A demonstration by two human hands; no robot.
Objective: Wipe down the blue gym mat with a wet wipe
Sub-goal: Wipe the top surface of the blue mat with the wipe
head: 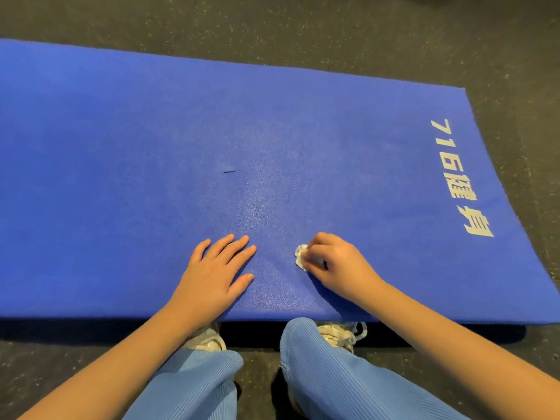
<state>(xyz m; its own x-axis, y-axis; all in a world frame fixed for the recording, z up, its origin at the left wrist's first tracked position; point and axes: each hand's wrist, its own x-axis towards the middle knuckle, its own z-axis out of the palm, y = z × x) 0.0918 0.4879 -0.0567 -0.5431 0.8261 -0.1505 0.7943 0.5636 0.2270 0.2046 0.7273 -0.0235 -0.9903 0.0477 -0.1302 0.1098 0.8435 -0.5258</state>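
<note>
Looking down from my head camera, the blue gym mat [151,147] lies flat on the dark speckled floor [303,31], its near edge just in front of my sneakers [341,334]. My left hand [216,274] lies flat on the mat near that edge, fingers straight and spread. It holds nothing and only presses down. My right hand [339,268] is just beside it, fingers curled round a small crumpled wet wipe [301,255] that is bunched against the mat. Only the wipe's left end shows past my fingertips.

I judge that I am working the middle of the near edge, with most of the surface beyond and to either side not yet covered. The wipe is a tight wad, so I would open it out for more contact and press it with flatter fingers. I would make overlapping strokes away from me toward the far edge. My left hand should act as the anchor so the mat does not creep or ripple, and I would shift it along as I go.

A short dark mark [229,171] sits further up. I cannot tell whether it is a hair or a scuff, but it deserves a firm pass. Over the white lettering [462,180] at the right end I would go more gently.
</note>
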